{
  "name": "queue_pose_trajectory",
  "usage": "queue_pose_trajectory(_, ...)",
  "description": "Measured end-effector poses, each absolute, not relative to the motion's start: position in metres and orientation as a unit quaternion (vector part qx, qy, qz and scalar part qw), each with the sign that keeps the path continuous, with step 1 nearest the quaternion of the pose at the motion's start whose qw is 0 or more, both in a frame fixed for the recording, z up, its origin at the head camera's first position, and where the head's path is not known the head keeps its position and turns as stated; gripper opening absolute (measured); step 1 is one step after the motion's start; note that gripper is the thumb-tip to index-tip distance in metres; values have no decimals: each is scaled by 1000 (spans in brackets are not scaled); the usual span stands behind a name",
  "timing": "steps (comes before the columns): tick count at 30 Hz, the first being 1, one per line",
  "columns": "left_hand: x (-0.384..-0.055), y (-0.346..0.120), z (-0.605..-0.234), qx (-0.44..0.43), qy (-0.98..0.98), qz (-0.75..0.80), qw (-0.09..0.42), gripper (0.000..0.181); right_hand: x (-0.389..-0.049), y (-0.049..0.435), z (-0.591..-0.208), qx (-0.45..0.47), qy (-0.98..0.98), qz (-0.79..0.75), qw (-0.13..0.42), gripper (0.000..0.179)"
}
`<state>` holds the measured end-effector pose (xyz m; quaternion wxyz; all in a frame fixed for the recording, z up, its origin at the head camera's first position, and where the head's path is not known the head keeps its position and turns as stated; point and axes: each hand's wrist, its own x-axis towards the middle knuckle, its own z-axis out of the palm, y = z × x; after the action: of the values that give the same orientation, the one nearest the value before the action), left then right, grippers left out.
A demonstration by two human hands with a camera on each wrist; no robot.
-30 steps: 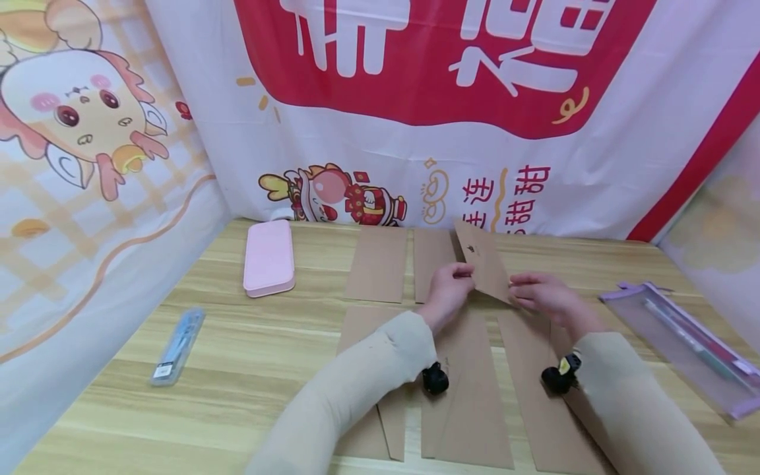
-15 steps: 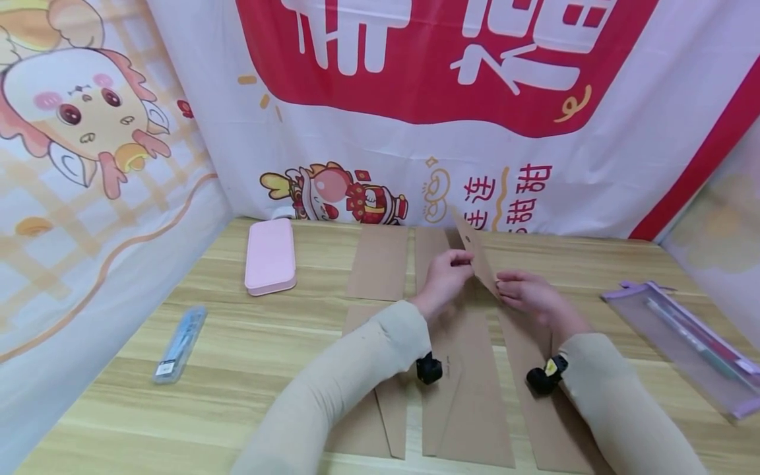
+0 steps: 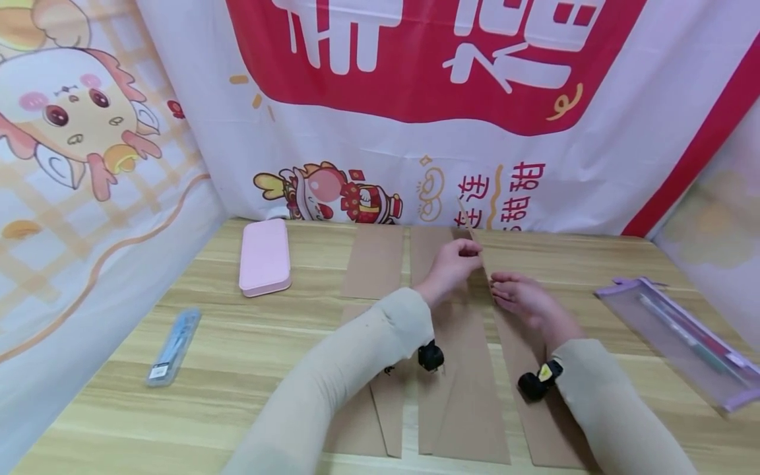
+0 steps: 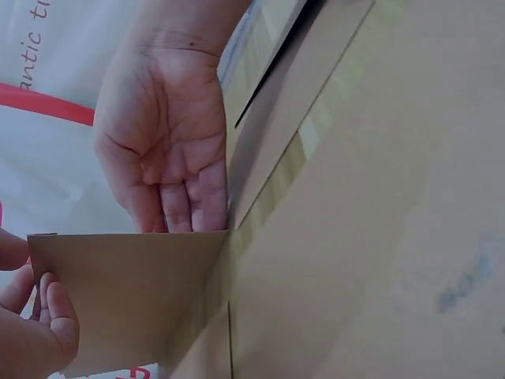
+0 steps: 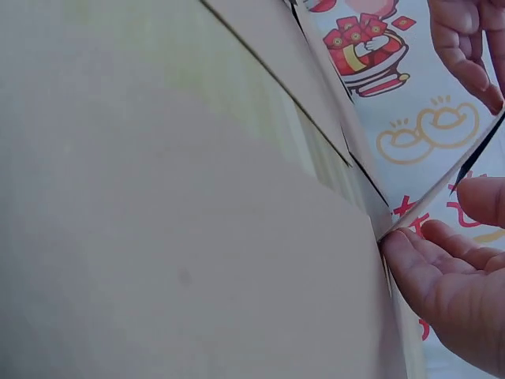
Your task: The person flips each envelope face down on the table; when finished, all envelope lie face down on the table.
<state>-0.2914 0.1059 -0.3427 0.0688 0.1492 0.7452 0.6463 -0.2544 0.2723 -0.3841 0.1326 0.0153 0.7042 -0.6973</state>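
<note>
My left hand pinches the side edge of a brown kraft-paper envelope between thumb and fingers. The envelope stands upright, seen nearly edge-on in the head view, its lower edge close over the table. On its other side is my right hand, palm turned inward. Its fingers are extended and reach the envelope's lower edge, their tips hidden behind it in the left wrist view. Under my forearms lie more brown envelopes, one in the middle and one at right.
Smaller brown pieces lie at the back beside the hands. A pink case and a clear blue box are at left. At right lies a purple-edged mesh pouch holding pens. A printed cloth hangs behind the wooden table.
The held envelope has turned from showing its printed face to nearly edge-on. My left hand has risen slightly and moved right, while my right hand has shifted left.
</note>
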Motion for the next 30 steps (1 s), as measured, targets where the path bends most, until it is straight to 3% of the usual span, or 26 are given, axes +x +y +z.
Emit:
queue_pose_trajectory(10, -291, 118, -336, 147, 750, 638, 94, 24, -247, 265, -379, 52, 706, -696, 119, 52)
queue_pose_trajectory(21, -290, 122, -335, 163, 752, 633, 89, 25, -227, 250, -358, 79, 719, -690, 17, 50)
queue_pose_trajectory(30, -288, 124, -342, 166, 726, 662, 83, 29, -226, 242, -351, 46, 865, -492, -94, 42)
